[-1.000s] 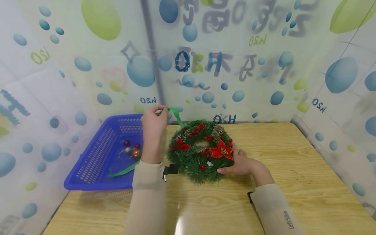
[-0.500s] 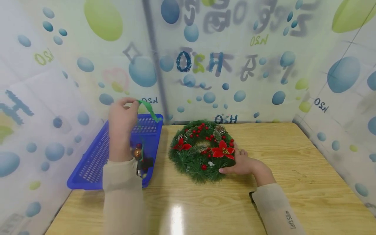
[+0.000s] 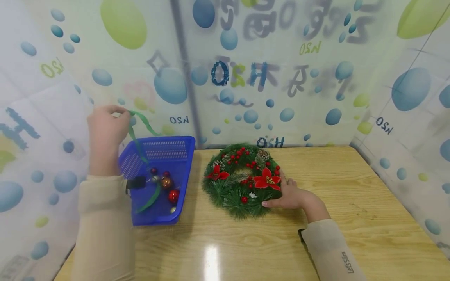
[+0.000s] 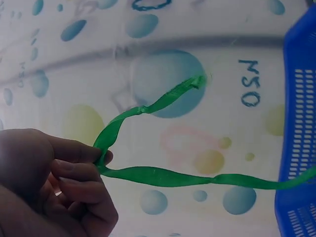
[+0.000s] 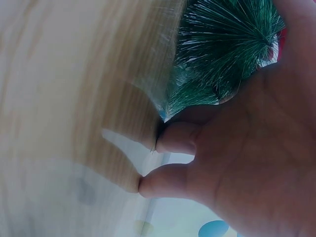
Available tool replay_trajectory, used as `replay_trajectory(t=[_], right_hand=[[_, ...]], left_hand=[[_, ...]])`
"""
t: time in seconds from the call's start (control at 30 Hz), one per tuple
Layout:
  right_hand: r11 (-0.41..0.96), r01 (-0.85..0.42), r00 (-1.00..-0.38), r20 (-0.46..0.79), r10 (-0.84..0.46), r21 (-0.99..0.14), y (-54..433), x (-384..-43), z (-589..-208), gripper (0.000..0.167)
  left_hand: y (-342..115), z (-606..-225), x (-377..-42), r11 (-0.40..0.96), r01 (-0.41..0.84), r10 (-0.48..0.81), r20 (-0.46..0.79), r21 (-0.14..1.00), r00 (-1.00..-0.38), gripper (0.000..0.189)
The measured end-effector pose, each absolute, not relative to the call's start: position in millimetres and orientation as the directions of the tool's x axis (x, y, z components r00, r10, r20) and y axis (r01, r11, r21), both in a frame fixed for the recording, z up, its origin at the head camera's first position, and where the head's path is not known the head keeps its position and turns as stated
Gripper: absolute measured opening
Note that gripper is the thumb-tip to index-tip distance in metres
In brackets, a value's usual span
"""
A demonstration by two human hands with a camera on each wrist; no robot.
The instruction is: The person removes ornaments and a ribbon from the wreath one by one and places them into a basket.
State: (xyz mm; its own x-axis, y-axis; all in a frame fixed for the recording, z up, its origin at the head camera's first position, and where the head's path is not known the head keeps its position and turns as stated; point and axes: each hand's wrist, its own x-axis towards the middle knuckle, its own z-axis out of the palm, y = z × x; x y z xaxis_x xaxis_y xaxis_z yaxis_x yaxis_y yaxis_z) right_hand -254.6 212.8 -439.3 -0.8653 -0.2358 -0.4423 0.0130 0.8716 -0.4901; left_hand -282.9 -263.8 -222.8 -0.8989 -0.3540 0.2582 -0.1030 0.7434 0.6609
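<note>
At the upper left of the head view, my left hand [image 3: 108, 130] pinches a green ribbon [image 4: 158, 177] between thumb and fingertips. The ribbon is folded over at the grip; one end sticks out freely and the longer part trails down into the blue basket. A Christmas wreath [image 3: 225, 195] with red poinsettias, berries and pinecones lies flat on the table. My right hand [image 3: 291, 195] holds the wreath by its right edge, thumb over the near side. In the right wrist view, some fingertips [image 5: 163, 181] touch the tabletop beside the green needles.
The blue plastic basket [image 3: 165, 145] stands left of the wreath, partly covered by the left forearm. Inside it lie a red ball ornament [image 3: 173, 196], a copper ball ornament [image 3: 166, 182] and several smaller ones. A printed curtain [image 3: 299, 117] closes off the table's far edge.
My left hand has moved left and up from beside the wreath to above the basket's left side, drawing the ribbon along. The right hand and wreath have stayed put.
</note>
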Motion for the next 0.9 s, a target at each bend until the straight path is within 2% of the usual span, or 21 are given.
replay_trajectory(t=[0.3, 0.53, 0.7, 0.9], right_hand=[[0.862, 0.004, -0.867, -0.431, -0.249, -0.506, 212.0, -255.8, -438.7, 0.148], [0.862, -0.006, -0.868, -0.425, -0.257, -0.507, 213.5, -254.0, -436.5, 0.146], [0.862, -0.008, -0.867, -0.426, -0.258, -0.507, 214.4, -254.5, -437.7, 0.146], [0.863, 0.009, -0.867, -0.434, -0.244, -0.504, 212.3, -254.9, -440.1, 0.147]], left_hand=[[-299.5, -258.2, -292.9, 0.781, -0.163, -0.287, 0.115, 0.603, -0.951, 0.05], [-308.7, -280.4, -306.1, 0.837, -0.104, -0.182, 0.094, 0.537, -0.979, 0.042], [-310.3, -297.5, -310.0, 0.891, -0.056, -0.085, 0.044, 0.451, -0.995, 0.023], [-314.7, -312.0, -309.2, 0.902, -0.069, -0.062, -0.03, 0.427, -0.998, 0.025]])
